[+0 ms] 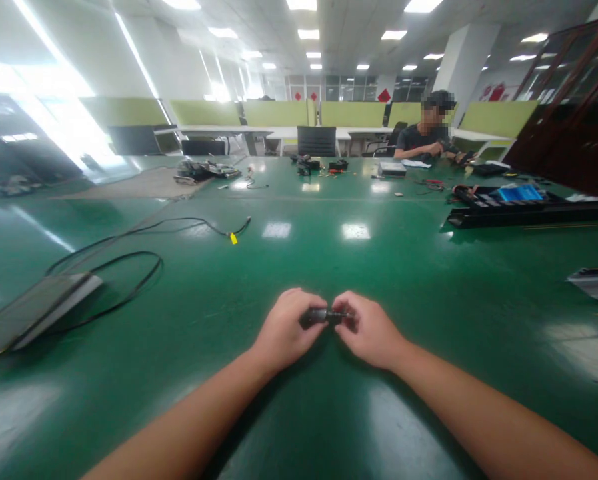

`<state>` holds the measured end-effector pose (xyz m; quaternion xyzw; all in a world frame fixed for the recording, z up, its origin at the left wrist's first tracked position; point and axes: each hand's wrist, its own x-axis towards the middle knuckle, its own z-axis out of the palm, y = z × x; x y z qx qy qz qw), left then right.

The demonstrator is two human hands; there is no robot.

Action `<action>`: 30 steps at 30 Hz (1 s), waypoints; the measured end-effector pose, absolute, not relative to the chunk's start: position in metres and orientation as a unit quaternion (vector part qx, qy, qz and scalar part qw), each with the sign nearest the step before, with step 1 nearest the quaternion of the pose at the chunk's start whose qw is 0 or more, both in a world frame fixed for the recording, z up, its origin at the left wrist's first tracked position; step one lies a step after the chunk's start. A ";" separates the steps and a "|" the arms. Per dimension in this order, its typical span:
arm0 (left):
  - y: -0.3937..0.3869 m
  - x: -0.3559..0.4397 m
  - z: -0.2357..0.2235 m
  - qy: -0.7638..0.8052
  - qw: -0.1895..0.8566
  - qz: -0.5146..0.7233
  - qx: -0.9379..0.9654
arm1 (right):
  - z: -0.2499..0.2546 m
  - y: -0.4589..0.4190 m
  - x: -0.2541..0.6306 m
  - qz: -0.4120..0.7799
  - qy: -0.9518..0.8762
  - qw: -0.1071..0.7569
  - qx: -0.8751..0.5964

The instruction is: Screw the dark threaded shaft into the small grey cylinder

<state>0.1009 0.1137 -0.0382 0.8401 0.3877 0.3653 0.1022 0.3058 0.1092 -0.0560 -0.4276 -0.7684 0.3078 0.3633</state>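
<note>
My left hand (285, 330) and my right hand (371, 330) meet just above the green table (329, 260), both with fingers curled. Between them they grip a small dark cylindrical part (323, 315). The left hand's fingers close round its thicker left end. The right hand pinches the thinner right end. I cannot make out what the part is.
A flat grey panel (33, 310) with black cables (129, 267) lies at the left. A long black tray (523, 210) with parts sits at the right, a grey piece (596, 280) nearer. Another person (429, 133) sits at the far side among tools.
</note>
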 end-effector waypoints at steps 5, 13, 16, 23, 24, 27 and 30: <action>0.114 0.101 -0.039 0.394 0.108 0.364 0.837 | -0.054 0.108 0.305 0.307 -0.769 0.361 -0.429; 0.114 0.101 -0.040 0.393 0.121 0.362 0.837 | -0.052 0.109 0.303 0.293 -0.778 0.376 -0.410; 0.114 0.101 -0.040 0.396 0.124 0.360 0.836 | -0.051 0.110 0.303 0.288 -0.780 0.379 -0.407; 0.114 0.100 -0.043 0.398 0.142 0.354 0.834 | -0.050 0.111 0.305 0.293 -0.783 0.373 -0.402; 0.114 0.100 -0.043 0.398 0.145 0.352 0.835 | -0.049 0.111 0.305 0.294 -0.783 0.373 -0.401; 0.114 0.099 -0.044 0.398 0.151 0.345 0.836 | -0.049 0.111 0.305 0.294 -0.783 0.376 -0.400; 0.114 0.099 -0.044 0.398 0.154 0.344 0.836 | -0.049 0.112 0.305 0.294 -0.784 0.376 -0.397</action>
